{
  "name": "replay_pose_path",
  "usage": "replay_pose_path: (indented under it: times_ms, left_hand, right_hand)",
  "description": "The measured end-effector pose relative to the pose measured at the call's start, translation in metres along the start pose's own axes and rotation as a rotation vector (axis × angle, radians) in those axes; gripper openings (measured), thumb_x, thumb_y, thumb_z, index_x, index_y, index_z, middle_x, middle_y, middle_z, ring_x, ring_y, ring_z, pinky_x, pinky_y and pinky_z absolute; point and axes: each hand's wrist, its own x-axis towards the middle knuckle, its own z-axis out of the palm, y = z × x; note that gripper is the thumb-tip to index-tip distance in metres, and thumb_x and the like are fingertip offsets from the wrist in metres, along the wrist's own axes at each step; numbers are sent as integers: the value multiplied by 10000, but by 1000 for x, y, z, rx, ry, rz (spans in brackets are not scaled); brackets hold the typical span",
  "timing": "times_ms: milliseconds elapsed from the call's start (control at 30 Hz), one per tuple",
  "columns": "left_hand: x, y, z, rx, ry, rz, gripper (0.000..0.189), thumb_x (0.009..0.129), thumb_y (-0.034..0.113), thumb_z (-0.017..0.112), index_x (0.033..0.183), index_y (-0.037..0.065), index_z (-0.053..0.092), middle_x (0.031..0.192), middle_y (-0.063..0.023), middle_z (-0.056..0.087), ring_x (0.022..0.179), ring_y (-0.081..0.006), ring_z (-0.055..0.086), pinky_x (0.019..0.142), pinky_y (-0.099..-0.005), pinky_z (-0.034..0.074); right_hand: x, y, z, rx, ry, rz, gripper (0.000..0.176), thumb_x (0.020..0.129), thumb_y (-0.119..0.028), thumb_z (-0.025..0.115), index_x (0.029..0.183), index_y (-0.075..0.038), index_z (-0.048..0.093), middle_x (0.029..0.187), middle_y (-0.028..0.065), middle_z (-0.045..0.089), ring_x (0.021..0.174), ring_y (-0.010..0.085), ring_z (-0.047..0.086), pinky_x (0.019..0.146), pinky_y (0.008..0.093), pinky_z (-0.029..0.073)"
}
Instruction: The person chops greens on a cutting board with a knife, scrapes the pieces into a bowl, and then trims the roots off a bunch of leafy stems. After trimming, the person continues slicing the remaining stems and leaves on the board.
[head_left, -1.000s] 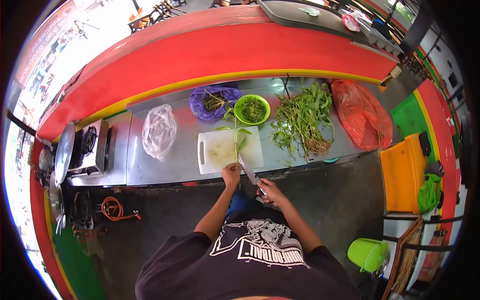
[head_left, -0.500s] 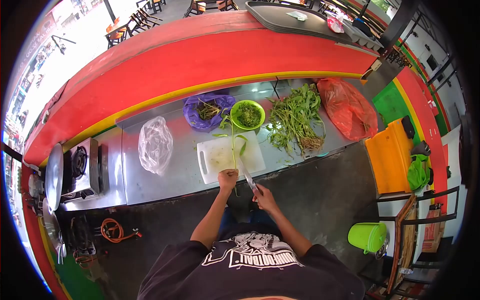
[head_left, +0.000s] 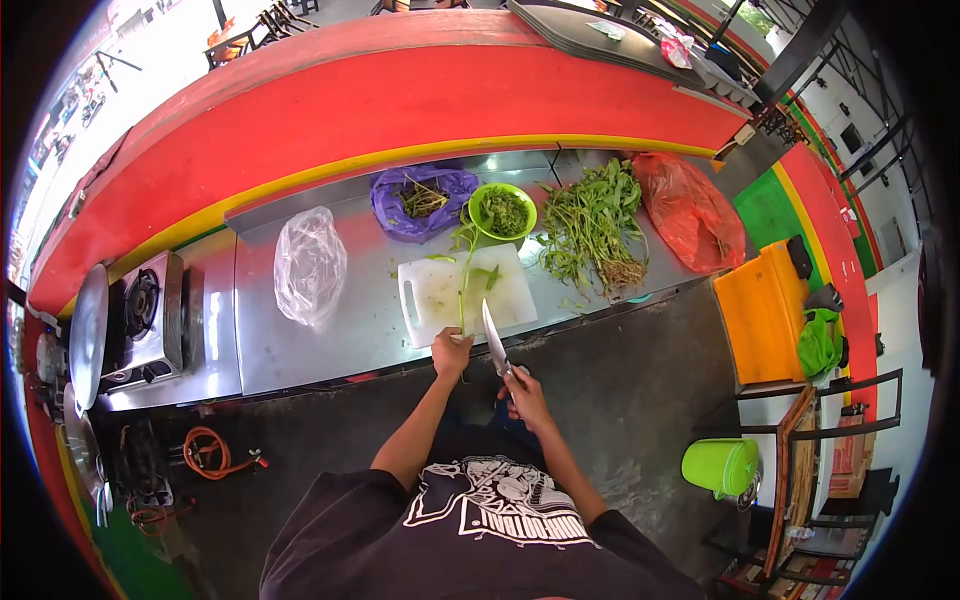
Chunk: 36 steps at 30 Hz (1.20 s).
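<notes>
My left hand grips the lower end of a long green leafy stalk that lies across a white cutting board on the steel counter. In my right hand is a knife, its blade pointing up over the board's near right edge, just right of the stalk. A green bowl of chopped greens stands behind the board. To its left is a purple bag with stem scraps.
A heap of leafy greens and a red plastic bag lie on the right of the counter. A clear plastic bag lies to the left, then a gas stove. Orange crates and a green bucket stand on the right.
My head shifted, so the counter sits slightly differently in view. The knife has lifted a little and moved right of the stalk. My left hand still holds the stalk's end.
</notes>
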Motion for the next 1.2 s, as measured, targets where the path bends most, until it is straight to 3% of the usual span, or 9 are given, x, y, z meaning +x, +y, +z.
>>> replay_pose_path:
  times_ms: [67, 133, 200, 300, 467, 567, 633, 733, 1200]
  left_hand:
    - [0, 1, -2, -118, -131, -69, 332, 789, 259, 800, 1017, 31, 719, 749, -142, 727, 711, -253, 725, 672, -369, 557]
    - [3, -3, -1, -232, -207, -36, 324, 951, 308, 654, 1086, 16, 691, 703, -89, 683, 607, -175, 647, 583, -322, 512]
    - [6, 0, -10, -544, -418, -278, 353, 1023, 336, 545, 1132, 26, 675, 751, -47, 640, 562, -128, 574, 510, -272, 445]
    - [10, 8, -22, -661, -586, -344, 356, 1026, 383, 546, 1135, 61, 652, 867, -19, 641, 619, -93, 590, 499, -226, 397]
    - [10, 6, -7, -699, -464, -341, 300, 963, 324, 678, 1086, 55, 634, 886, -20, 664, 715, -130, 665, 596, -251, 483]
    - [13, 9, -2, -590, -347, -199, 273, 946, 288, 699, 998, 24, 656, 844, -43, 676, 699, -140, 664, 617, -282, 516]
    - [14, 6, -2, -227, -186, 127, 246, 918, 241, 711, 899, -1, 667, 778, -97, 695, 673, -180, 680, 621, -321, 534]
    - [19, 9, -4, -31, -130, 195, 211, 885, 201, 716, 854, -4, 675, 716, -138, 698, 659, -221, 698, 618, -355, 539]
    - [23, 14, -17, -57, -287, -8, 217, 851, 164, 717, 833, -51, 737, 681, -117, 715, 546, -158, 685, 531, -288, 548]
  right_hand:
    - [-7, -1, -3, 4, 3, 8, 328, 1028, -278, 547, 1321, -132, 552, 765, 43, 567, 442, 48, 363, 382, 217, 279]
    - [-8, -2, -6, 19, 13, 15, 320, 1025, -283, 552, 1307, -132, 556, 765, 41, 565, 438, 45, 356, 380, 215, 275]
    - [-10, 1, -10, 84, 23, 36, 386, 1014, -309, 580, 1356, -135, 544, 752, 40, 581, 433, 40, 363, 372, 214, 277]
    - [-14, 5, -11, 134, 33, 42, 354, 1014, -319, 579, 1316, -135, 564, 754, 40, 580, 435, 36, 365, 372, 207, 278]
    - [-18, 12, -12, 141, 22, 50, 330, 1018, -317, 567, 1295, -136, 572, 767, 39, 581, 437, 35, 357, 374, 204, 279]
    - [-13, 11, -11, 150, 21, 62, 347, 1022, -311, 564, 1323, -137, 555, 767, 36, 574, 425, 36, 354, 371, 203, 273]
    - [-13, 2, -10, 151, 6, 66, 351, 1023, -310, 564, 1330, -140, 551, 767, 32, 567, 419, 35, 350, 368, 201, 266]
    - [-8, -6, -8, 167, -22, 35, 342, 1024, -304, 563, 1326, -144, 554, 763, 31, 565, 420, 33, 350, 368, 200, 263]
    - [12, -11, 10, 228, -85, 51, 328, 1029, -260, 551, 1340, -157, 549, 781, 24, 565, 446, 31, 334, 377, 200, 249]
